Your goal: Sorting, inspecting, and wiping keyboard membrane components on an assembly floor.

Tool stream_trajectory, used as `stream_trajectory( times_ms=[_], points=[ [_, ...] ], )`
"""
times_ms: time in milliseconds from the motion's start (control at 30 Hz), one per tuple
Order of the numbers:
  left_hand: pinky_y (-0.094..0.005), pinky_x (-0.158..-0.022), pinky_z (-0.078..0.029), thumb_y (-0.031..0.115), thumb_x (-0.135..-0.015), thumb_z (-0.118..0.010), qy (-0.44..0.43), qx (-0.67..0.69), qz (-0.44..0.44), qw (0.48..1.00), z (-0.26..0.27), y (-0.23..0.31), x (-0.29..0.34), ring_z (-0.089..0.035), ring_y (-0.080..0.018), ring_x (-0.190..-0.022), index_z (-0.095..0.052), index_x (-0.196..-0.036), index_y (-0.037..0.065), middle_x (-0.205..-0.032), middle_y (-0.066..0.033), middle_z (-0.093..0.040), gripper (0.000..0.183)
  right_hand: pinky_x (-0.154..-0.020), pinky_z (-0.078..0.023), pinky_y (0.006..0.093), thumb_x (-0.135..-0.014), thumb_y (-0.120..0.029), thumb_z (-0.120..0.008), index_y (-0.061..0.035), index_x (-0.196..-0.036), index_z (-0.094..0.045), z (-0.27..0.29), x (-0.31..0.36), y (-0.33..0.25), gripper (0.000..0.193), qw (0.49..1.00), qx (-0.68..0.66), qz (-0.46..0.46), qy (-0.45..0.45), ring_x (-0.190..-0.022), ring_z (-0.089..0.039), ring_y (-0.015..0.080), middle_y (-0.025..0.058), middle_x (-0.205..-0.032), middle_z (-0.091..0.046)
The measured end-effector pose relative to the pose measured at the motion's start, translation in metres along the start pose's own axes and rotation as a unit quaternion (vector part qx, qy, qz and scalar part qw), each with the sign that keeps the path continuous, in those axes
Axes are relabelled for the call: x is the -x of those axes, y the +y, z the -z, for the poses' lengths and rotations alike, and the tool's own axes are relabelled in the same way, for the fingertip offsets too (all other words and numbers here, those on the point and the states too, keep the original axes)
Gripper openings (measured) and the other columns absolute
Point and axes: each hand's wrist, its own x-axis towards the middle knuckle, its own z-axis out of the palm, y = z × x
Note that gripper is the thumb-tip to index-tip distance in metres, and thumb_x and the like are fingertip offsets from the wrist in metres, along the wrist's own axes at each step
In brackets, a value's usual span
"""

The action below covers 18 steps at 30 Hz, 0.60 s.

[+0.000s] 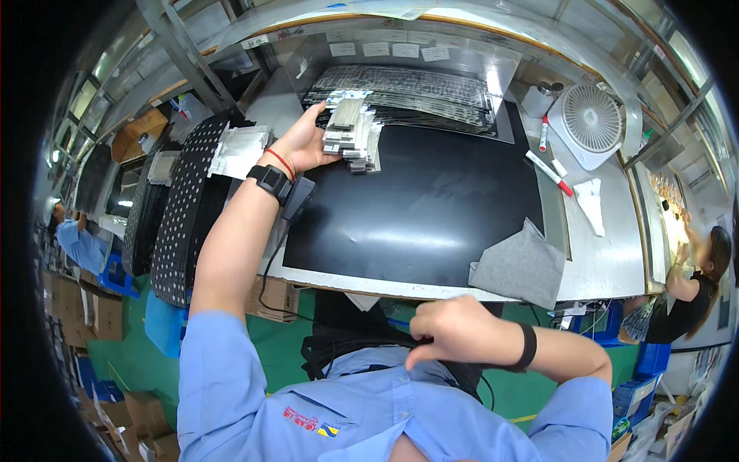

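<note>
My left hand reaches over the left part of the table with its fingers around a loose, uneven stack of thin silver-grey strips. Blue and white bits show at the far end of the stack. Beneath and beside it spreads a smooth black mat. My right hand hovers in front of my body, off the table's near edge. Its fingers are curled in with the thumb sticking out, and nothing shows in them. A grey cloth lies at the mat's near right corner.
Behind the mat lie layered dark sheets with strips. A white fan, red-and-white markers and a crumpled white tissue are on the right. At left, more pale strips rest by a black dotted sheet. Two people work farther off.
</note>
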Motion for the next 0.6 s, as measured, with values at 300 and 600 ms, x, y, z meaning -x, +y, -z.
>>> stream_trajectory(
  times_ms=[300,600],
  points=[
    [-0.042,-0.098,-0.039,0.046,-0.097,-0.055,0.155,-0.177,-0.032,0.971,-0.046,0.001,-0.001,-0.058,-0.0162,-0.111,-0.062,-0.117,0.019,-0.116,-0.0014,-0.067,0.034,-0.064,-0.052,0.0353,-0.092,-0.033,-0.071,-0.0057,-0.093,-0.07,0.007,-0.006,-0.011,0.027,0.976,-0.195,-0.081,0.048,-0.07,-0.065,0.0255,0.0085,-0.084,-0.067],
    [-0.0537,-0.1,-0.047,0.037,-0.101,-0.053,0.133,-0.151,0.001,0.98,-0.058,0.006,0.0,-0.063,-0.0235,-0.113,-0.058,-0.12,0.012,-0.12,-0.0089,-0.066,0.032,-0.084,-0.046,0.0248,-0.099,-0.021,-0.065,-0.0044,-0.122,-0.064,0.0,-0.088,0.031,0.028,0.857,-0.444,-0.148,0.218,-0.094,-0.056,0.0079,-0.0011,-0.108,-0.065]
  ],
)
